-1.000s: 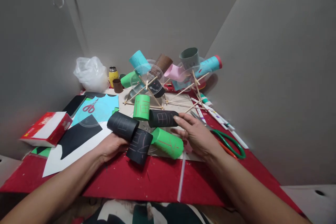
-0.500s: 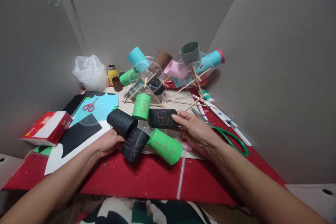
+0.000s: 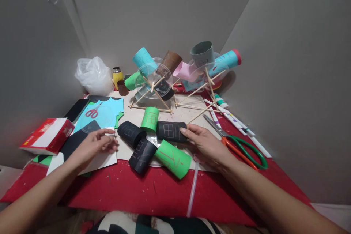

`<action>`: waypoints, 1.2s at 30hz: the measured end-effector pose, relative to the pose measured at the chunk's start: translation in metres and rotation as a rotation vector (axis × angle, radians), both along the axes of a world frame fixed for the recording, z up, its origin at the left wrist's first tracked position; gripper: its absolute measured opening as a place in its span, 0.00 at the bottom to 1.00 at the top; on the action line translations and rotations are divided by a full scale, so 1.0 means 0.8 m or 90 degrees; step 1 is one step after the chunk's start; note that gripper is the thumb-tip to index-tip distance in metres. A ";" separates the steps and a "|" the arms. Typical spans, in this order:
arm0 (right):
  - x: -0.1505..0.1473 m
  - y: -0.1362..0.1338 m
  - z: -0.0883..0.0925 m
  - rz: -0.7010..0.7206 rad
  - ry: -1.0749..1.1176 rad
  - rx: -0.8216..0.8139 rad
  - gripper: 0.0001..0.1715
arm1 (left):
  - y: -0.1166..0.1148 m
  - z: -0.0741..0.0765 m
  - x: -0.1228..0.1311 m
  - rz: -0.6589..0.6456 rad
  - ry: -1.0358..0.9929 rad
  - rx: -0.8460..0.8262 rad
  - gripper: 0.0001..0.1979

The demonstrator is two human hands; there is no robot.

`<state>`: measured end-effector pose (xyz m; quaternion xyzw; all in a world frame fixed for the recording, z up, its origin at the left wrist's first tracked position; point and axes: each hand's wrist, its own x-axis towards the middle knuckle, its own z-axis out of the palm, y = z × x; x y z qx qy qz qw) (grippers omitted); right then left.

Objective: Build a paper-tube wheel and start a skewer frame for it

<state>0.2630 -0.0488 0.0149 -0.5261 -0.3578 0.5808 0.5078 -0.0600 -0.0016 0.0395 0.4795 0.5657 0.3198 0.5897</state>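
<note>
My right hand (image 3: 204, 142) pinches the end of a black paper tube (image 3: 172, 131) marked with red-brown lines. That tube belongs to a ring of paper tubes around a clear plastic disc (image 3: 153, 139). A small green tube (image 3: 150, 119) stands at the top of the ring, and a larger green tube (image 3: 174, 159) lies at the lower right. Two more black tubes form the left side, an upper one (image 3: 131, 134) and a lower one (image 3: 142, 156). Left of the ring, my left hand (image 3: 98, 144) is raised above the papers, its fingers apart and holding nothing.
Wheel-like stick frames (image 3: 153, 87) with coloured tubes stand behind. Large scissors (image 3: 238, 146) and several markers (image 3: 236, 122) lie to the right. A red box (image 3: 48, 137), small scissors (image 3: 93, 111) on blue paper, a plastic bag (image 3: 93, 76) and a yellow bottle (image 3: 117, 76) are at left.
My left hand has let go of the black tubes and moved left. The ring now sits slightly lower in view, while my right hand keeps its hold on the right black tube.
</note>
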 end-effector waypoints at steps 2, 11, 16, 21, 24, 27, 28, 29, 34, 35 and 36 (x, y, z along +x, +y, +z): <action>0.001 0.001 -0.001 0.009 -0.015 0.003 0.19 | 0.004 0.012 0.001 0.027 0.093 0.139 0.19; 0.035 0.018 0.021 0.103 -0.431 0.084 0.21 | 0.054 0.039 0.104 -0.235 0.098 0.414 0.24; 0.040 0.025 0.036 0.012 -0.737 0.173 0.25 | 0.103 0.019 0.136 -0.255 0.082 0.385 0.27; 0.000 0.035 0.044 0.094 -0.879 0.204 0.37 | 0.124 0.004 0.147 -0.380 0.177 0.402 0.29; -0.021 0.050 0.048 0.203 -0.957 0.190 0.38 | 0.128 -0.002 0.149 -0.482 0.282 0.431 0.32; -0.029 0.063 0.052 0.274 -1.000 0.137 0.29 | 0.133 -0.008 0.150 -0.518 0.313 0.435 0.31; -0.029 0.066 0.052 0.289 -1.001 0.130 0.26 | 0.134 -0.010 0.150 -0.525 0.305 0.428 0.31; -0.029 0.069 0.053 0.302 -0.996 0.131 0.23 | 0.136 -0.012 0.150 -0.531 0.292 0.418 0.31; -0.021 0.074 0.055 0.373 -0.944 0.178 0.19 | 0.143 -0.019 0.148 -0.538 0.234 0.385 0.28; -0.020 0.075 0.055 0.386 -0.936 0.185 0.19 | 0.143 -0.020 0.147 -0.539 0.225 0.384 0.28; -0.018 0.075 0.055 0.397 -0.928 0.193 0.18 | 0.143 -0.020 0.147 -0.538 0.217 0.382 0.28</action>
